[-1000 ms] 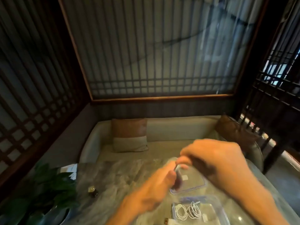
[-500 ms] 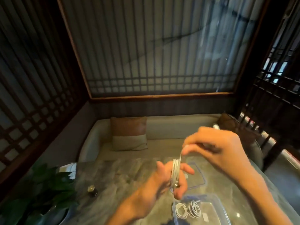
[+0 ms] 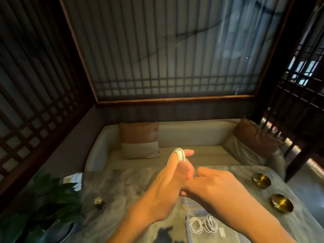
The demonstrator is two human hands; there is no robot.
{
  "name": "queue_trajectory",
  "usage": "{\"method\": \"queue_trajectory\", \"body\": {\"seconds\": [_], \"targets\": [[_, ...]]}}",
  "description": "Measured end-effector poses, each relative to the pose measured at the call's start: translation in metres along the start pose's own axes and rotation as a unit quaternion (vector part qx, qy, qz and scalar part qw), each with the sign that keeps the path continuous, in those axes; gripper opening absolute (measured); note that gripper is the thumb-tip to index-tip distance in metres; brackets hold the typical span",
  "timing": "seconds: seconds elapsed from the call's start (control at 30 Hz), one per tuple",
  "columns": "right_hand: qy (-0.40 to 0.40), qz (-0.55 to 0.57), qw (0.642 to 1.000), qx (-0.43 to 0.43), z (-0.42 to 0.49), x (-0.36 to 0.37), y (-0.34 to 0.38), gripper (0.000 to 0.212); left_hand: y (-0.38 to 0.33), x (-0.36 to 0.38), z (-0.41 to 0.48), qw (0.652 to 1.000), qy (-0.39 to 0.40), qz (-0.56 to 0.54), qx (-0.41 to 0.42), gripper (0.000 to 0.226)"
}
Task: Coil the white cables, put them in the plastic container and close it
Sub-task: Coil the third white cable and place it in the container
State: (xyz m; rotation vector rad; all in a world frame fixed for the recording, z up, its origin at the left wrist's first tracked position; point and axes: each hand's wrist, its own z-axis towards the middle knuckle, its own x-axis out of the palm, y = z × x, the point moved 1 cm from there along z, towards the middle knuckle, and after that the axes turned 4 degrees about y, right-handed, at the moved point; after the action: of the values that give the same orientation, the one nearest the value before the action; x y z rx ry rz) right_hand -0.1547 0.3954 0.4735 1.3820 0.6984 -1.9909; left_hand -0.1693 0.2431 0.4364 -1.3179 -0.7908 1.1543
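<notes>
Two coiled cables (image 3: 203, 225) lie in the open plastic container (image 3: 187, 228) at the near edge of the marble table (image 3: 122, 186). One more white cable (image 3: 178, 153) is looped round the raised fingertips of my left hand (image 3: 166, 188), well above the table, with my thumb pressed against the foot of the coil. My right hand (image 3: 217, 188) sits just beside the left palm, fingers curled inward. Whether they pinch the loose end I cannot tell, since it is hidden there.

I judge this is the finishing of the coil. I would keep the thumb firm so the loops stay side by side, feed any tail on with light tension, then tuck the end through so nothing springs open. I would slide the bundle off my fingers as one piece, pinched flat. It should go beside the other two, low enough that the lid (image 3: 185, 201), lying under my hands, can seat all round.
</notes>
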Motion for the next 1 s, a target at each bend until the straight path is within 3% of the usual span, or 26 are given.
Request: {"method": "queue_trajectory", "body": {"seconds": [0.13, 0.2, 0.3, 0.37, 0.47, 0.5, 0.6, 0.7, 0.83, 1.0], "targets": [[-0.099, 0.06, 0.993, 0.006, -0.014, -0.014, -0.003, 0.024, -0.015, -0.005, 0.004, 1.0, -0.019, -0.013, -0.004, 0.062], [-0.13, 0.141, 0.981, 0.006, -0.017, -0.017, -0.014, 0.016, -0.02, 0.0, -0.01, 0.999, 0.039, -0.003, -0.021, 0.055], [-0.168, 0.283, 0.944, 0.026, -0.009, -0.013, -0.026, 0.011, -0.026, 0.003, -0.024, 0.994, 0.111, -0.013, -0.013, 0.066], [-0.167, 0.425, 0.886, 0.076, -0.002, -0.005, -0.027, 0.011, -0.027, 0.002, -0.02, 0.993, 0.101, -0.06, -0.005, 0.08], [-0.078, 0.668, 0.736, 0.08, 0.004, 0.009, -0.014, 0.017, -0.026, 0.0, -0.016, 0.987, 0.099, -0.124, -0.029, 0.083], [-0.056, 0.685, 0.721, 0.086, 0.004, 0.015, -0.011, 0.023, -0.024, -0.001, -0.017, 0.985, 0.102, -0.132, -0.038, 0.08], [-0.044, 0.649, 0.752, 0.11, 0.003, 0.031, 0.001, 0.022, -0.019, -0.007, -0.02, 0.981, 0.093, -0.154, -0.068, 0.072], [-0.085, 0.602, 0.778, 0.161, 0.004, 0.044, 0.013, 0.025, -0.014, -0.011, -0.019, 0.984, 0.022, -0.146, -0.094, 0.069], [-0.133, 0.629, 0.735, 0.216, 0.01, 0.054, 0.021, 0.022, -0.012, -0.002, -0.016, 0.982, -0.112, -0.11, -0.1, 0.064], [-0.188, 0.602, 0.733, 0.254, 0.02, 0.058, 0.023, 0.017, -0.002, 0.002, -0.006, 0.955, -0.288, -0.046, -0.044, 0.071]]}}
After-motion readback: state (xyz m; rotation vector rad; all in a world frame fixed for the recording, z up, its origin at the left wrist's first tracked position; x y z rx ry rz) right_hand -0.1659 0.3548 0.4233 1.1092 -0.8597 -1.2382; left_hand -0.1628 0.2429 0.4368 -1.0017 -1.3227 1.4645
